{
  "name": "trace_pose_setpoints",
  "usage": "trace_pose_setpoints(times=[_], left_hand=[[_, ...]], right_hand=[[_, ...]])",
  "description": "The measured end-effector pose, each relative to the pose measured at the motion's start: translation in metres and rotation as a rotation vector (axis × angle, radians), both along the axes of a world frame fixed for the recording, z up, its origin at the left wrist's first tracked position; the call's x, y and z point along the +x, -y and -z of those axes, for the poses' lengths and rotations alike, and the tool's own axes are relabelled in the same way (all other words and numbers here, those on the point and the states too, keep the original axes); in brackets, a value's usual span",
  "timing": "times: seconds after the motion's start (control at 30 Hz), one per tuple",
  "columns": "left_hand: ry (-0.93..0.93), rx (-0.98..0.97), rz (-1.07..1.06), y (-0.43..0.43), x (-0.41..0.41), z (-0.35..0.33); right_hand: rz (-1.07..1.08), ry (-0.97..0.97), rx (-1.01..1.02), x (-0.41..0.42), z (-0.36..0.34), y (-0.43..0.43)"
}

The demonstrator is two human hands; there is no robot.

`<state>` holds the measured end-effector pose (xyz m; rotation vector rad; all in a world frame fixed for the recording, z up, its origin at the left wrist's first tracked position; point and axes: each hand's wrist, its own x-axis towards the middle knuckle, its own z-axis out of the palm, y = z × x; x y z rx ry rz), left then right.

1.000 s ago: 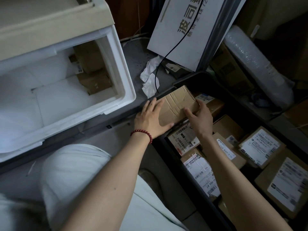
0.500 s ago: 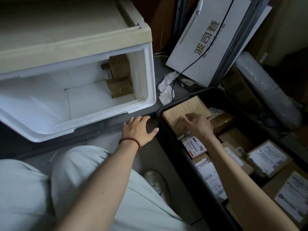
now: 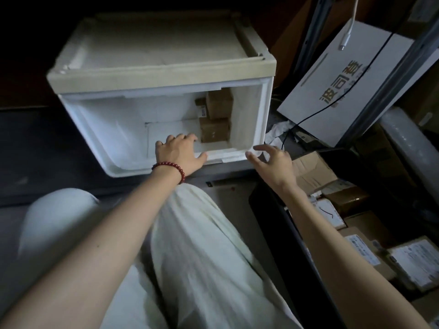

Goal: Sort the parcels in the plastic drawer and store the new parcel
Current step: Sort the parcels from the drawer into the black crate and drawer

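Both hands have left the new parcel (image 3: 311, 169), lying to their right in the crate (image 3: 268, 210); left hand (image 3: 178, 151) grips the plastic drawer (image 3: 228, 156) by its front rim, right hand (image 3: 273, 162), nearer the parcel, spread empty

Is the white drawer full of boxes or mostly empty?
Mostly empty. Only a few brown parcels sit stacked in the back right corner of the white drawer; the rest of its floor shows bare.
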<state>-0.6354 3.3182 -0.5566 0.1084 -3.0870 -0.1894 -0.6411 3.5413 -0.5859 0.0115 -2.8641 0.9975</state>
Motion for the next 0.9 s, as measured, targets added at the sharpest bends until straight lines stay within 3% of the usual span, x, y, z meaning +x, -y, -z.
trace_pose_setpoints(times=[0.33, 0.57, 0.9], left_hand=[[-0.047, -0.036, -0.073, 0.066, 0.006, -0.018], [0.100, 0.026, -0.144, 0.077, -0.005, 0.018], [0.048, 0.036, -0.032, 0.066, -0.088, 0.038]], right_hand=[[-0.261, -0.116, 0.037, -0.036, -0.048, 0.089], [-0.235, 0.000, 0.127, -0.065, -0.026, 0.102], [-0.110, 0.065, 0.182, -0.108, -0.001, 0.104]])
